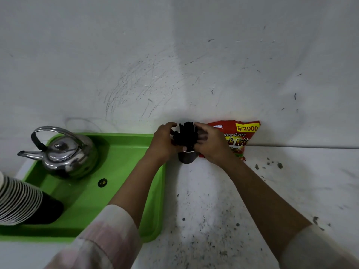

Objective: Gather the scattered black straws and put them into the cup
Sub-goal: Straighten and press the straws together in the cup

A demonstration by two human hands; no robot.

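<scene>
Left hand [165, 141] and right hand [210, 144] close their fingers around black straws [186, 135] standing in the cup [186, 157] on the desk | Straws look light, slippery; best held mid-bundle, gently.

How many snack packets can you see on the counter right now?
1. The red snack packet leans against the wall, just behind the right hand and beside the cup of black straws. Its lower left part is hidden by the hand; more could sit behind it.
</scene>
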